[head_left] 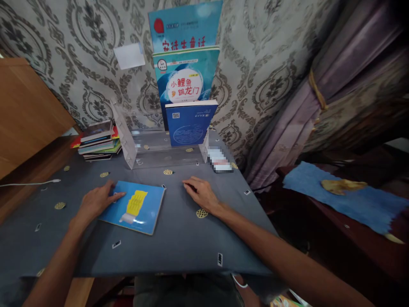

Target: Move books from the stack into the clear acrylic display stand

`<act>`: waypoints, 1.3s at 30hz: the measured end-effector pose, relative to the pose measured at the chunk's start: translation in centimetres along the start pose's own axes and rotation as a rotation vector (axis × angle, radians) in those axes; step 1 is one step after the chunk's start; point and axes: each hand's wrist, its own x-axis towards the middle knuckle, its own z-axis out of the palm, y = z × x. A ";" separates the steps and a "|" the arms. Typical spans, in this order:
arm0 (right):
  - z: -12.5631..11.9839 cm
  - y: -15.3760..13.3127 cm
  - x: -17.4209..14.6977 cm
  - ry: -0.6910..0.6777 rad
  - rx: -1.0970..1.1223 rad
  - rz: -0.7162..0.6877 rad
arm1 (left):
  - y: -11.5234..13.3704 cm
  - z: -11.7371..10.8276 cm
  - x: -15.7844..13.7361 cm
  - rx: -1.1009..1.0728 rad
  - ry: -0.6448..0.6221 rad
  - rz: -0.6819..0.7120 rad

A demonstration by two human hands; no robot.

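Observation:
A blue book (pixel 147 217) with a yellow patch on its cover lies on the table in front of me. My left hand (pixel 97 200) grips its left edge, thumb across the cover and the other fingers partly hidden at the edge. To the right of the book, my right hand (pixel 201 194) rests on the tablecloth, fingers curled together with nothing seen in them. Behind both hands stands a clear acrylic book rack (pixel 129 149). On its right side are a dark blue book (pixel 188 128), a teal book (pixel 207 64) and a taller blue-green book (pixel 185 27), one behind another.
A stack of books (pixel 97 143) sits at the table's back left. Right of the rack is a blurred-out item (pixel 220 161). A white cable (pixel 32 183) crosses the left side. Beyond the table's right edge are a purple curtain (pixel 287 111) and a blue cloth (pixel 303 179).

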 end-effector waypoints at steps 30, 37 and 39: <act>-0.6 -2.7 -1.4 -0.318 -0.429 0.016 | 12.9 1.2 -2.3 0.114 0.030 0.368; -1.3 -1.3 -2.5 -0.226 -0.415 0.135 | 15.2 1.8 -2.6 0.177 0.227 0.517; -1.2 -1.3 -2.5 -0.214 -0.407 0.125 | 16.8 2.7 -2.6 0.109 0.231 0.630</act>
